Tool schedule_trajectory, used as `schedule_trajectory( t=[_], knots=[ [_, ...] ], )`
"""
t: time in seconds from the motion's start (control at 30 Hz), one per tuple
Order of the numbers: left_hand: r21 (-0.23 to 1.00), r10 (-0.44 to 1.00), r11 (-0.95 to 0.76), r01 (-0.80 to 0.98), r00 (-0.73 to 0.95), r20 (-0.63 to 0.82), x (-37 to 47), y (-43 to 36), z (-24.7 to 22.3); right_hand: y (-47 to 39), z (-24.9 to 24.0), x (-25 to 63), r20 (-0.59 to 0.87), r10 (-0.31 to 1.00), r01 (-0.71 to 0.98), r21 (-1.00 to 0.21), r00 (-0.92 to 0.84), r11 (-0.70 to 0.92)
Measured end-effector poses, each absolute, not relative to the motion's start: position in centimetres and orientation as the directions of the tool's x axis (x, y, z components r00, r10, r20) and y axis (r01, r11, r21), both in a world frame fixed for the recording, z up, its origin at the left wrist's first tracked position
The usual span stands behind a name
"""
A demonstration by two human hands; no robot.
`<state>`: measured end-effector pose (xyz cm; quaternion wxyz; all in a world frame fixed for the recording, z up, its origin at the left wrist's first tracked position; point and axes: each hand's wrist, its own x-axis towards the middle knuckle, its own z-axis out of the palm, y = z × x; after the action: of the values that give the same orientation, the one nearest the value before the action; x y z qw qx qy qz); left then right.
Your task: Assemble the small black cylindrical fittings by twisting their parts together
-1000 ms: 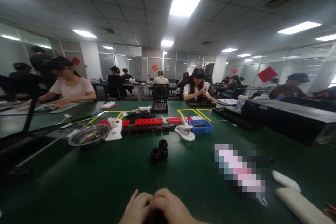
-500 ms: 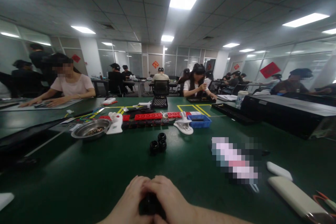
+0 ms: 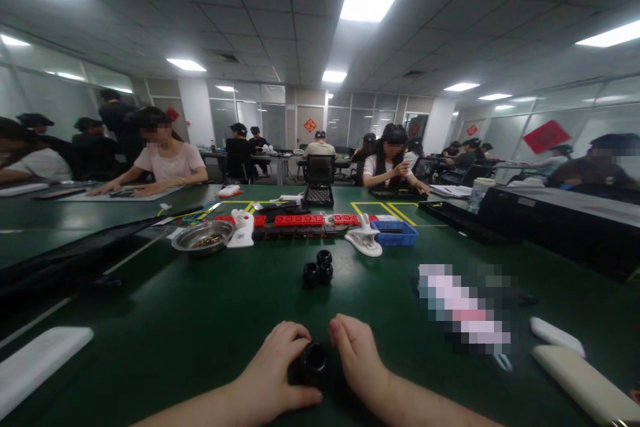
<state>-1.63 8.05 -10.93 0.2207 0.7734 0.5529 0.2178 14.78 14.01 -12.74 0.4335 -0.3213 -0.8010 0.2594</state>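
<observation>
Black hollow cylinder (image 3: 315, 367) gripped by the curled left hand (image 3: 274, 368); beside it, the half-closed right hand (image 3: 358, 358), contents unclear; beyond both, three black rounded pieces (image 3: 311, 274).

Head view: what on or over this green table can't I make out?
All in the head view:
Dark cylinder: part of its side is hidden by the left grip.
Whether the right grip holds anything: its curled shape hides the palm.
Pieces in the metal bowl: too small to identify.
Pink-and-white item: masked by pixel blocks.
White slab: cut off by the picture's left edge.
</observation>
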Motion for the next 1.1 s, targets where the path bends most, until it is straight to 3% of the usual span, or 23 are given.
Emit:
schedule_trajectory(
  t=[0.13, 0.43, 0.6, 0.8, 1.0, 1.1],
  knots=[
    [0.576, 0.944, -0.315, 0.755, 0.313, 0.106, -1.8, 7.9, -11.1, 13.7, -12.8, 14.8, 0.565, 0.712, 0.233, -0.69, -0.417, 0.685],
    [0.553, 0.944, -0.32, 0.769, 0.305, 0.123, -1.7, 8.1, -11.4, 12.9, -11.1, 15.1, 0.571, 0.468, 0.197, -0.472, -0.674, 0.859],
    [0.583, 0.953, -0.287, 0.76, 0.285, 0.098, -1.9, 8.2, -11.7, 12.7, -10.1, 15.3, 0.607, 0.339, 0.033, -0.457, -0.719, 0.889],
    [0.577, 0.944, -0.322, 0.751, 0.303, 0.132, -2.0, 8.4, -12.1, 12.8, -10.6, 15.3, 0.578, 0.437, 0.143, -0.483, -0.689, 0.864],
    [0.582, 0.946, -0.317, 0.749, 0.292, 0.14, -2.0, 8.6, -12.5, 12.6, -10.2, 15.6, 0.619, 0.283, -0.008, -0.424, -0.733, 0.906],
    [0.567, 0.939, -0.34, 0.75, 0.305, 0.159, -2.1, 8.7, -12.9, 12.8, -10.4, 15.5, 0.629, 0.324, 0.029, -0.432, -0.706, 0.902]
  ],
)
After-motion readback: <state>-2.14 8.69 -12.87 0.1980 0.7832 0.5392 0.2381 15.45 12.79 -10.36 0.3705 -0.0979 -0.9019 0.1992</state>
